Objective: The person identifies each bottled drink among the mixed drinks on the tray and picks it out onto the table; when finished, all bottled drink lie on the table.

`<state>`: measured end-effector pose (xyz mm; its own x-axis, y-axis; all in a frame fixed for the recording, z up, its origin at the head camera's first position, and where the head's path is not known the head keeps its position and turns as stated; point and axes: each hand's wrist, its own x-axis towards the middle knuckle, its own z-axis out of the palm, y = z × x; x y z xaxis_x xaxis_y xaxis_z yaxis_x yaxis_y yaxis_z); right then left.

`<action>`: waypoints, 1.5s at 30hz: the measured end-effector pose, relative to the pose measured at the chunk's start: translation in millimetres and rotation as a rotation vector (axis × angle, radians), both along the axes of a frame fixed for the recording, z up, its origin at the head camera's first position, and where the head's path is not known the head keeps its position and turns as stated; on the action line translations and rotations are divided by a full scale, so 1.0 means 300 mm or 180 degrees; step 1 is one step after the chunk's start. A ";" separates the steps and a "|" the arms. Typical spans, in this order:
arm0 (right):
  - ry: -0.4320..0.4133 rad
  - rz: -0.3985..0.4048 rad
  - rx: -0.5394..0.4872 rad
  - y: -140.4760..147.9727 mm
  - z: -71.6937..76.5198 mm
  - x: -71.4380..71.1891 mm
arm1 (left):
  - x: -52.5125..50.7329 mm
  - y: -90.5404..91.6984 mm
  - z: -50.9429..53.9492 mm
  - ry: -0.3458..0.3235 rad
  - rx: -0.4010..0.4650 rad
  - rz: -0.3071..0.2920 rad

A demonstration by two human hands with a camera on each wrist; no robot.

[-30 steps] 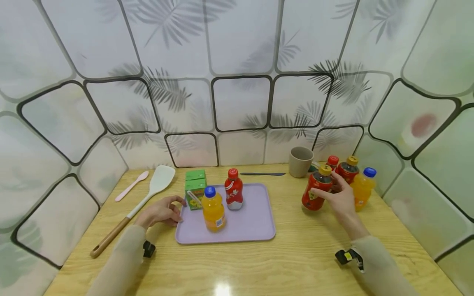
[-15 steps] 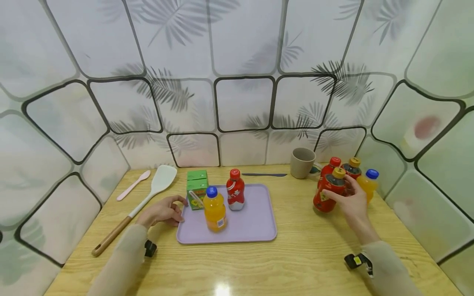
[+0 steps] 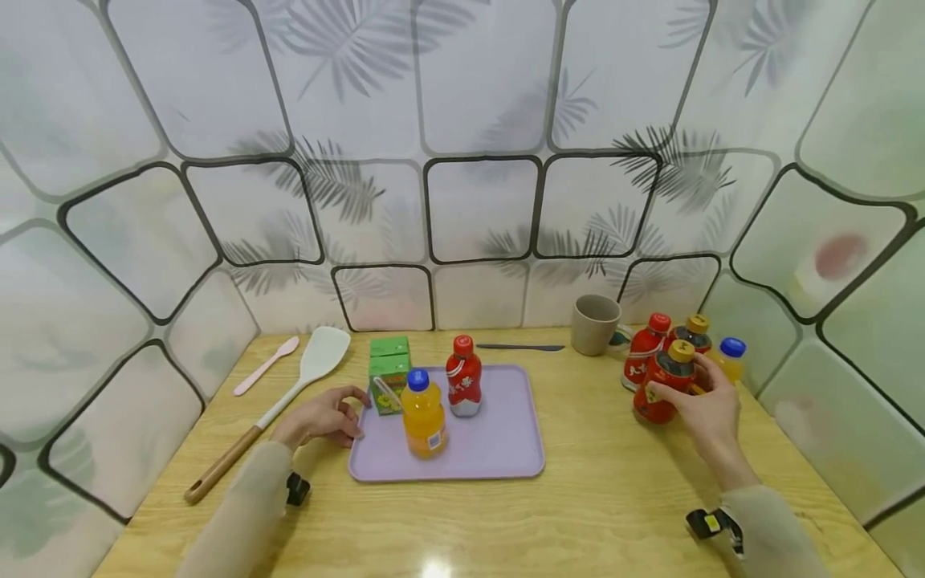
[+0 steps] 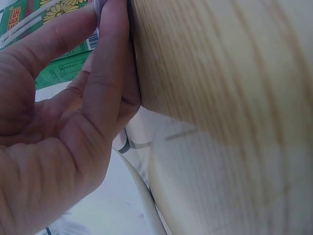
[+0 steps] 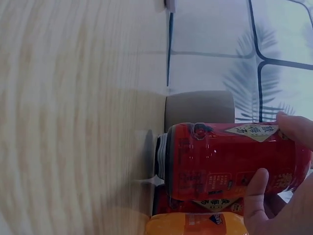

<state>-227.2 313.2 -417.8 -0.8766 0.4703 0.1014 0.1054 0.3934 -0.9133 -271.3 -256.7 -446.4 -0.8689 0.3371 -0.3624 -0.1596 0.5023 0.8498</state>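
Note:
My right hand point(image 3: 711, 409) grips a red-labelled bottle of dark drink point(image 3: 661, 389) with a yellow cap, upright. Thumb and fingers wrap its upper part; whether its base touches the table cannot be told. Close behind it stand a red bottle point(image 3: 641, 357), another yellow-capped dark drink bottle point(image 3: 694, 331) and a blue-capped orange juice bottle point(image 3: 731, 365), partly hidden by my hand. My left hand point(image 3: 323, 417) pinches the left rim of a lilac tray point(image 3: 499, 449). On that tray are a juice bottle point(image 3: 424, 421), a red bottle point(image 3: 464, 381) and green drink cartons point(image 3: 390, 373).
A grey mug point(image 3: 594, 325) stands at the back, left of the grouped bottles. A dark knife point(image 3: 520, 347) lies behind the tray. On the left lie a white spatula point(image 3: 321, 357) with a wooden handle and a pink spoon point(image 3: 267, 365). Patterned walls border the table.
My right hand has carried the yellow-capped bottle rightward, close in front of the other bottles, uncovering more of the red bottle behind. My left hand stays at the tray's rim.

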 end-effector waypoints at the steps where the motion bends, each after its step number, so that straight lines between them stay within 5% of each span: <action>1: -0.0010 -0.0002 0.0035 0.003 -0.004 0.003 | 0.001 0.000 -0.002 0.0001 0.0007 -0.0008; 23: -0.0086 0.0026 0.0217 0.013 -0.033 0.009 | 0.018 0.011 -0.021 0.0038 0.0013 -0.0012; 45: -0.0034 -0.0291 0.0669 0.015 -0.032 -0.010 | 0.003 0.004 -0.006 0.0078 -0.0021 0.0022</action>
